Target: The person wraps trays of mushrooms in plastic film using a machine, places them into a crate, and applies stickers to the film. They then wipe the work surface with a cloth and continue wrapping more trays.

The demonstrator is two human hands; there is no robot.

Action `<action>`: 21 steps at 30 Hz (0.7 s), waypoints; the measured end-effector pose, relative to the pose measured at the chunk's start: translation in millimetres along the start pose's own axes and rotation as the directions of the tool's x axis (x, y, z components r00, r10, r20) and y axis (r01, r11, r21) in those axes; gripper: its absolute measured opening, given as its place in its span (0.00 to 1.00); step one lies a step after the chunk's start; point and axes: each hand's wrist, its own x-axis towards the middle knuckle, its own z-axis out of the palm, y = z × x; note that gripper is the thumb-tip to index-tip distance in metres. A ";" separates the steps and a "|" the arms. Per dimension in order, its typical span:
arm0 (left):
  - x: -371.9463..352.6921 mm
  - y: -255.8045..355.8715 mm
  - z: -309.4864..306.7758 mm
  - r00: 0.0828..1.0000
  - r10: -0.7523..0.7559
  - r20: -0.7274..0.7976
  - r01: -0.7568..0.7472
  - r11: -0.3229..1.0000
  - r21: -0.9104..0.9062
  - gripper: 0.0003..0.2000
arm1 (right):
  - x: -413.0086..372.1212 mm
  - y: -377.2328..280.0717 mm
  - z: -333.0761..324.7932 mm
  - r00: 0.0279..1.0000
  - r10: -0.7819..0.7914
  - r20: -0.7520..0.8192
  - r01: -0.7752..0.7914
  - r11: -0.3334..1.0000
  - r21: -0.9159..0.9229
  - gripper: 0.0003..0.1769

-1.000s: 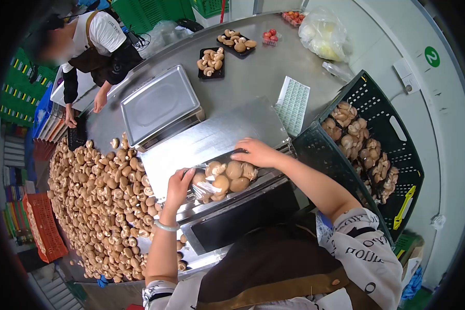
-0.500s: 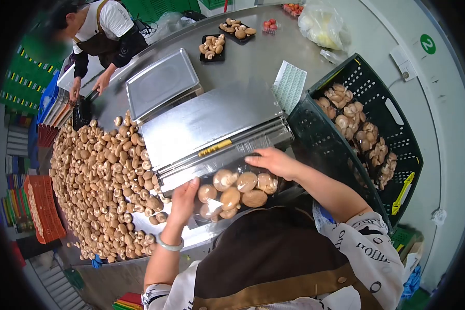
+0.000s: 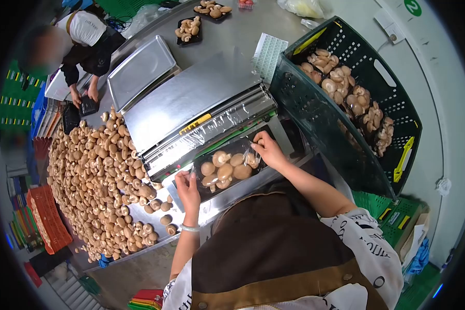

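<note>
Since a moment ago we have the black plastic tray of brown mushrooms (image 3: pixel 225 166) resting at the steel wrapping machine's (image 3: pixel 191 98) front edge, our left hand (image 3: pixel 187 187) pinching clear film (image 3: pixel 227 123) at its eight o'clock end and our right hand (image 3: pixel 266 148) at two o'clock, so the wrap looks nearly closed.

Bright, even overhead light; strong fisheye warp, dark vignetted corners.
</note>
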 end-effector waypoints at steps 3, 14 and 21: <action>5.8 2.9 -9.2 0.994 0.077 -0.080 -0.071 0.994 0.084 0.08 | -15.3 -6.4 -9.1 0.993 -0.039 -0.114 0.066 0.966 0.250 0.09; 29.2 19.6 59.0 0.794 0.379 0.475 -0.601 0.370 0.709 0.23 | -90.7 101.2 -28.0 0.759 -0.047 -0.649 -0.108 0.975 -0.197 0.06; 10.3 56.0 123.3 0.723 0.149 0.675 -0.078 0.988 -0.135 0.22 | -132.4 92.5 35.0 0.992 0.073 -0.104 0.018 0.729 0.684 0.20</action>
